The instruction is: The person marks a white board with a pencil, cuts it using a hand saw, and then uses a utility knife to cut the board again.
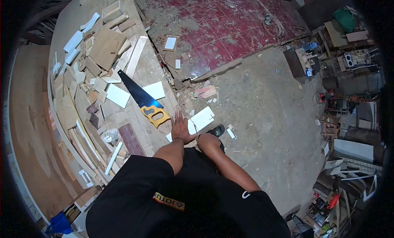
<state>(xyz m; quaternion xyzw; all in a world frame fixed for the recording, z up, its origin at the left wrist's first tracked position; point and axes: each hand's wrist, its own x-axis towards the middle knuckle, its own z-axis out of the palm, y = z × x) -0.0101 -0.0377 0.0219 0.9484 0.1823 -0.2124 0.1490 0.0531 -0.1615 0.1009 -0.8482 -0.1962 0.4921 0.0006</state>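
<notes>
My left hand (pixel 179 128) lies flat with its fingers spread at the bench edge, against a white board (pixel 202 118) that sticks out past the edge. My right hand (pixel 208 143) is near the board's lower side; its fingers are hidden, so its grip is unclear. A handsaw (pixel 143 99) with a yellow handle rests on the wooden bench (pixel 144 76), its handle just left of my left hand. Two white pieces (pixel 118 95) (pixel 154 90) lie on either side of its blade.
Wood offcuts (pixel 107 47) are heaped on the bench's far left. A clear plastic item (pixel 109 136) and a reddish-brown board (pixel 131 140) lie nearer. A dark shoe (pixel 216 131) shows on the concrete floor (pixel 262 115). Tools and scraps line the right side, with a white panel (pixel 353 150).
</notes>
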